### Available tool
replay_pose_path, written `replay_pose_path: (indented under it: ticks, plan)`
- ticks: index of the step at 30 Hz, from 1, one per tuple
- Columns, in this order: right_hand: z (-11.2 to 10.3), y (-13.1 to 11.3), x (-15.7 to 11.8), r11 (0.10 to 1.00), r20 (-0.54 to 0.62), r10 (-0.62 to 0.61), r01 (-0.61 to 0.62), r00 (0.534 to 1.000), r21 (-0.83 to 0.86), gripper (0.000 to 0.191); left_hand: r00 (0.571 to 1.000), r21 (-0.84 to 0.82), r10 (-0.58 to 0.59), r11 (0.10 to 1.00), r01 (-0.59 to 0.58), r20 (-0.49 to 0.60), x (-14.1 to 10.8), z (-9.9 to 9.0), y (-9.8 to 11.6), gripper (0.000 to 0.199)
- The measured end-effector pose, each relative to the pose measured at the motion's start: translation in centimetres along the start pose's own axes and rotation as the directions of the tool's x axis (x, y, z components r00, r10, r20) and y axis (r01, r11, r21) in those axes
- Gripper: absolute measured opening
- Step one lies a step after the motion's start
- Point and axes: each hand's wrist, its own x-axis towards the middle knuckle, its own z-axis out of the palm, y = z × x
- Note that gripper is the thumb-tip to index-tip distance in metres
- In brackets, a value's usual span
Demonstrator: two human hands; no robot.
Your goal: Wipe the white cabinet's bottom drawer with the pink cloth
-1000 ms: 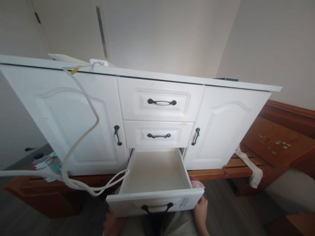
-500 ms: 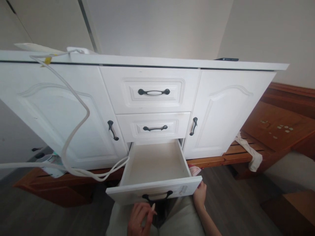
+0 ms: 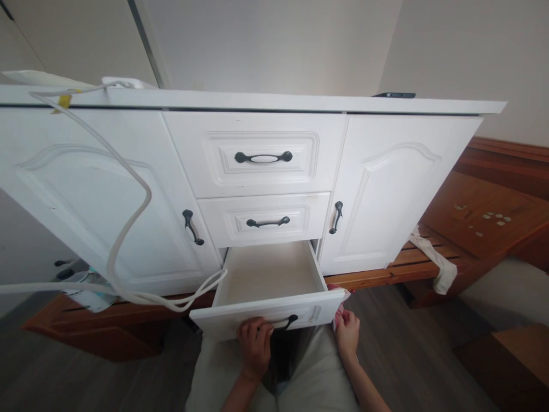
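Bare open drawer [image 3: 270,274] with free room above, white cable [image 3: 128,229] looped just beside its left wall.

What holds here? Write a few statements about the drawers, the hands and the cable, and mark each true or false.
1. The bottom drawer is open. True.
2. The left hand is on its handle. True.
3. The drawer holds folded clothes. False: its inside shows bare.
4. The right hand holds the cable. False: it is at the drawer's right corner.
5. The top drawer is open. False: it is shut.
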Motion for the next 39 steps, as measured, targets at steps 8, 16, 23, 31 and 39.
replay_pose_path:
  ticks: [8, 16, 23, 31, 39]
  plan:
    - [0.1, 0.4, -0.1, 1.0, -0.006, -0.007, 0.007, 1.0, -0.005, 0.044, 0.999, -0.005, -0.025, 1.0, 0.025, 0.026, 11.1, 3.9, -1.4, 0.044]
    - [0.1, 0.6, 0.1, 0.998, -0.039, -0.009, 0.012, 0.999, 0.062, 0.048, 1.0, -0.064, -0.017, 0.998, 0.017, 0.0, 17.1, 6.5, -3.0, 0.035]
    - [-0.2, 0.6, 0.3, 0.996, -0.059, 0.009, -0.003, 0.998, 0.092, 0.054, 0.991, -0.189, -0.023, 0.982, -0.002, -0.132, 12.8, 3.5, -3.5, 0.032]
    - [-1.5, -2.5, 0.6, 0.921, -0.192, 0.274, -0.199, 0.943, 0.336, 0.041, 0.824, 0.262, -0.562, 0.808, 0.528, 0.073, -1.9, 0.7, -12.7, 0.064]
    - [7.6, -17.6, 4.7, 0.846, -0.225, 0.032, 0.093, 0.974, 0.525, 0.027, 0.751, 0.708, -0.63, 0.622, 0.336, 0.198, -0.8, 0.9, -9.1, 0.058]
